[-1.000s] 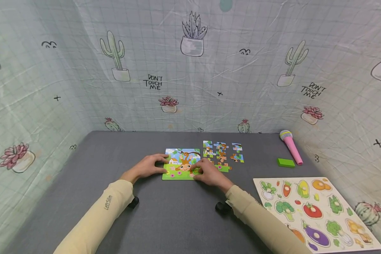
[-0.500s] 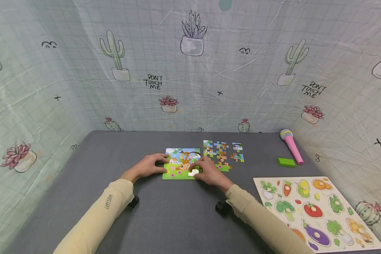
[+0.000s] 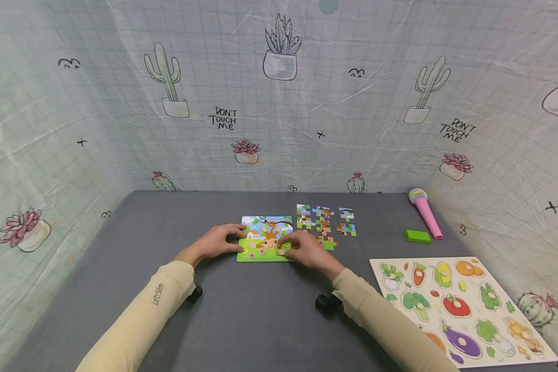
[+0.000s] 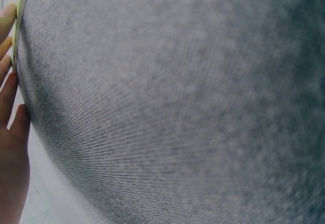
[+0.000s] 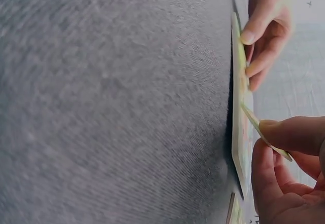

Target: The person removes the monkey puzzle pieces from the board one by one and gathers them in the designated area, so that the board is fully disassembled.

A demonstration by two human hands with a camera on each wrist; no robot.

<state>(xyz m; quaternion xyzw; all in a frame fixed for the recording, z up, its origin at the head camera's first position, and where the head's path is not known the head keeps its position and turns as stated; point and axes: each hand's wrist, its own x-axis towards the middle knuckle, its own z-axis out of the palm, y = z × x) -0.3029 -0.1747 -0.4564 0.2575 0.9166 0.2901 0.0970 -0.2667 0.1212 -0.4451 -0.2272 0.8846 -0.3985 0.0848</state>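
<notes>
A small monkey-picture jigsaw puzzle (image 3: pixel 256 258) lies on the dark grey table in the head view. My left hand (image 3: pixel 218 241) rests along its left edge, thumb and fingers spread and touching the border. My right hand (image 3: pixel 305 249) pinches a puzzle piece (image 5: pixel 250 115) between thumb and fingers over the lower right part of the puzzle. The right wrist view shows that piece tilted, its far end at the puzzle's surface. Only part of the left hand (image 4: pixel 11 153) appears in the left wrist view, beside the puzzle's edge.
Several loose jigsaw pieces (image 3: pixel 324 227) lie just beyond my right hand. Farther right are a green block (image 3: pixel 417 236) and a pink toy microphone (image 3: pixel 429 217). A vegetable knob-puzzle board (image 3: pixel 432 281) lies near my right forearm. A patterned curtain (image 3: pixel 279 103) surrounds the table.
One second ago the lower right corner showed its picture; half a second ago a white patch appeared there. Now a tilted, pictured piece covers that spot. The left hand has stayed put.
</notes>
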